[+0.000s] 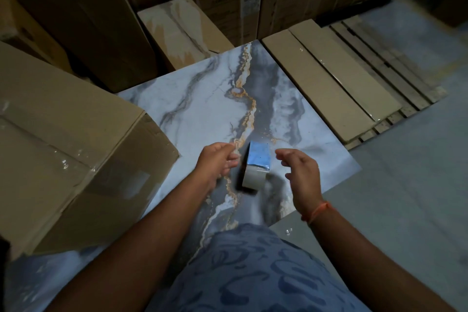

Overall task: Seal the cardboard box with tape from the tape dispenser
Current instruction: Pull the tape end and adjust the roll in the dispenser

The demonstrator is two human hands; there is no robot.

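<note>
Fingers of left hand point(217, 159) curled, tips pinched together; whether they grip tape end: cannot tell. Right hand point(300, 172) fingers apart, holding nothing. Tape roll point(255, 168) between hands, touching neither, on marbled slab point(192, 99). Box point(63, 139) at 9 o'clock from roll, on slab. Thread band point(317, 213) on right wrist.

Single head view, looking steeply down and forward, close above marbled slab point(202, 99).
</note>
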